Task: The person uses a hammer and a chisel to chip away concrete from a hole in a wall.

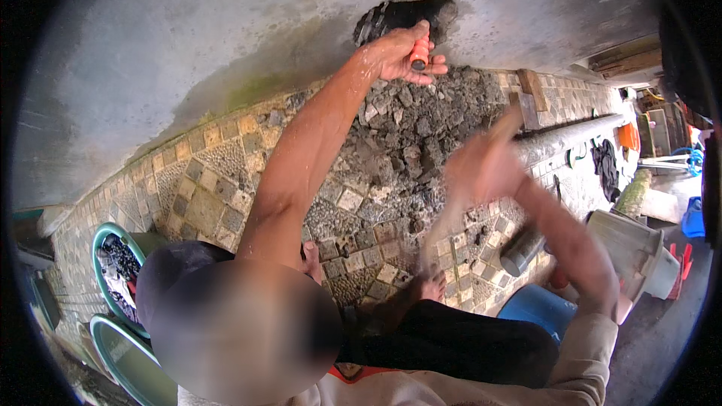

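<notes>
My left hand (397, 56) reaches up to a ragged hole (403, 14) broken into the grey plastered wall (271, 17). Thumb and palm grip the orange handle (419, 52) of a hand tool with a dark butt end, while the other fingers stick out loosely. The tool's working end is hidden, so its kind is unclear. My right hand (482, 169), blurred by motion, is raised over the floor, lower and to the right of the hole. It clasps a tool with a wooden handle (505, 124); its head is too blurred to make out. Broken rubble (417, 118) lies heaped below the hole.
Patterned tiles (206, 208) cover the floor around my bare feet (431, 287). Wood offcuts (530, 93) and a long grey pipe (575, 135) lie right of the rubble. A blue container (536, 310) and a pale bucket (620, 248) stand lower right, green-rimmed basins (104, 282) at left.
</notes>
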Action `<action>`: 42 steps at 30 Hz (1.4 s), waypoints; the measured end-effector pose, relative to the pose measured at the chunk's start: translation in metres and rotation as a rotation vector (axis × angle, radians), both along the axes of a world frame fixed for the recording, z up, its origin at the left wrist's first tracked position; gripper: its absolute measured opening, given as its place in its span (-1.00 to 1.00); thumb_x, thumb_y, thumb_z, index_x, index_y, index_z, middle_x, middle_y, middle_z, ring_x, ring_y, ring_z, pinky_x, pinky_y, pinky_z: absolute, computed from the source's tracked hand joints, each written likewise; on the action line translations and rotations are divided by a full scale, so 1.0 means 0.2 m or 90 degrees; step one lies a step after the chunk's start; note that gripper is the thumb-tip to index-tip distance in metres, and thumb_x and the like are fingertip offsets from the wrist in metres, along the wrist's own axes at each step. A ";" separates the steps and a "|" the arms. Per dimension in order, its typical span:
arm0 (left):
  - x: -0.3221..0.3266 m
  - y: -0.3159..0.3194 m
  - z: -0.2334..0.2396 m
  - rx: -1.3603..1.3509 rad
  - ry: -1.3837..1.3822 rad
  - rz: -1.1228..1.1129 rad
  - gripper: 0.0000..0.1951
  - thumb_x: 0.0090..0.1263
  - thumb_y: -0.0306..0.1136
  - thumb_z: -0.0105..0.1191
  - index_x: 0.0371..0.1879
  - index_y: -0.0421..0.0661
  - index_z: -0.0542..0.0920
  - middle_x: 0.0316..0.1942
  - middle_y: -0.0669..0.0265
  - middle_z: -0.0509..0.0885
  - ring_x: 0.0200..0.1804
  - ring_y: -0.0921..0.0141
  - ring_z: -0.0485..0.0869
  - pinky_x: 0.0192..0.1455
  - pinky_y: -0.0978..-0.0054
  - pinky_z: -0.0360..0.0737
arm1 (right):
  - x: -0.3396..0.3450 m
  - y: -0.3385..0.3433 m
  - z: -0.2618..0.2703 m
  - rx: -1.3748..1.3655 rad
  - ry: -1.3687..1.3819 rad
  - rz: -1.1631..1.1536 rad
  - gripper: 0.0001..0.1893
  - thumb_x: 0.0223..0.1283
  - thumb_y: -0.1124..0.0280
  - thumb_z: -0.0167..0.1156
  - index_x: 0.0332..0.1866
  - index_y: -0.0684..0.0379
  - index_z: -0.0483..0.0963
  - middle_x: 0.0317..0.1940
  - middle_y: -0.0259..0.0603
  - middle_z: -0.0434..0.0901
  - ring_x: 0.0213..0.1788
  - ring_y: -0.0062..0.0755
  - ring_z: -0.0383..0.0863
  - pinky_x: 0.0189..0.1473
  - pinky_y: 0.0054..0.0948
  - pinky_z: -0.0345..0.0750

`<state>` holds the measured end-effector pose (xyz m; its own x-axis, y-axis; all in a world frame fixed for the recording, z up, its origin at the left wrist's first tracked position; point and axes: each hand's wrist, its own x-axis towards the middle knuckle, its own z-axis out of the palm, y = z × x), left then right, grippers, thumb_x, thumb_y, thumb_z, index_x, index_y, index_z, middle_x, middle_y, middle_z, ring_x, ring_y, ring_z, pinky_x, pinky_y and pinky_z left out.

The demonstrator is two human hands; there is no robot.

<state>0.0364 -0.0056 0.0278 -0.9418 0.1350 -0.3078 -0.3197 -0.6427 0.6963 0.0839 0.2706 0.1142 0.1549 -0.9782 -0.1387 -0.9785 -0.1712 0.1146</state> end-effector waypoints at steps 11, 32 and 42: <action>0.06 0.08 -0.18 -0.047 -0.039 0.072 -0.59 0.66 0.11 -0.11 -0.10 -0.05 0.40 -0.40 0.39 0.55 -0.31 0.42 0.67 -0.26 0.33 0.71 | 0.47 0.19 -0.11 -0.003 -0.115 0.046 -0.83 0.10 0.28 0.32 -0.42 0.08 0.50 -0.62 -0.34 0.49 -0.51 -0.34 0.66 -0.52 -0.31 0.61; 0.23 0.29 -0.16 0.050 -0.088 0.161 -0.73 0.61 -0.30 -0.03 0.15 -0.09 0.31 -0.12 -0.04 0.67 -0.37 0.34 0.69 -0.15 0.07 0.78 | 1.09 1.00 -0.87 -0.292 -1.547 -1.158 -0.75 0.39 0.40 0.23 -0.39 0.08 0.31 -0.68 -0.44 0.27 -0.74 -0.59 0.21 -0.71 -0.49 0.15; 0.24 0.47 -0.19 0.134 -0.045 0.283 -0.72 0.68 -0.21 -0.15 -0.12 -0.19 0.49 -0.45 0.43 0.50 -0.56 0.58 0.39 -0.44 0.46 0.46 | 1.07 1.04 -0.88 -0.292 -1.641 -1.125 -0.70 0.50 0.26 0.10 -0.42 0.06 0.33 -0.69 -0.44 0.23 -0.77 -0.58 0.14 -0.75 -0.47 0.18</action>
<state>0.0841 0.0886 -0.0094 -0.9003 -0.2088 -0.3819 -0.0244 -0.8517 0.5234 0.2985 0.4781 -0.0614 -0.3955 -0.4130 -0.8204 0.9183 -0.1938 -0.3451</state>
